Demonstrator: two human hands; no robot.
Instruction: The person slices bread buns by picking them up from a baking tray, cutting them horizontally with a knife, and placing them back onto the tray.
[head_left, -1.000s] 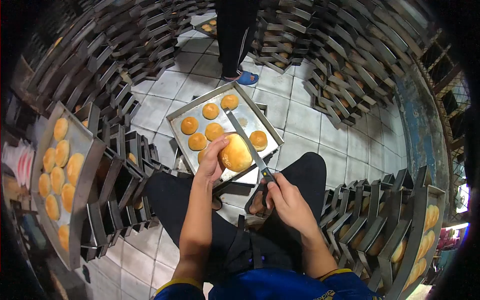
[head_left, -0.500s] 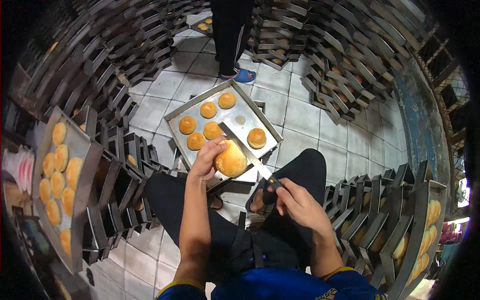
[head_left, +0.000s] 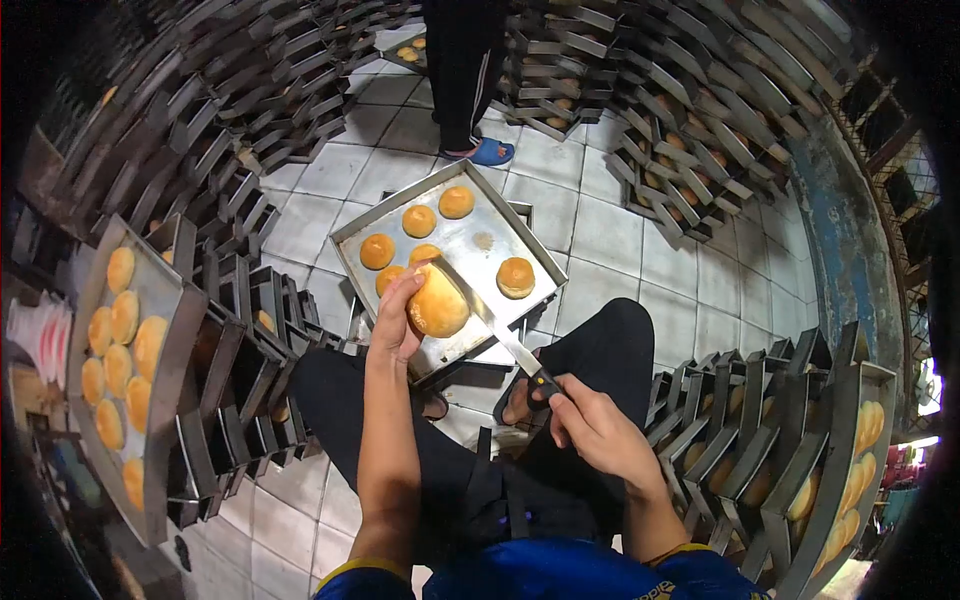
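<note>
Above the near part of a metal baking tray (head_left: 372,218), my left hand (head_left: 398,318) is closed around a golden bun (head_left: 438,303). My right hand (head_left: 600,425) grips the black handle of a long knife (head_left: 518,352). The blade runs up along the bun's right side; whether its edge is inside the bread I cannot tell. Several round buns lie on the tray, among them one at the right (head_left: 515,278) with a pale line around its side. My left hand and the held bun partly cover two others.
Stacks of metal trays with buns surround me, including a tilted tray (head_left: 165,400) at left and a tray stack (head_left: 800,450) at right. Beyond the baking tray stands a person (head_left: 463,80) in dark trousers and a blue slipper (head_left: 490,152).
The held bun and my left hand have shifted left and slightly up. The knife blade has slid down toward me along the bun's side; both hands keep their hold.
</note>
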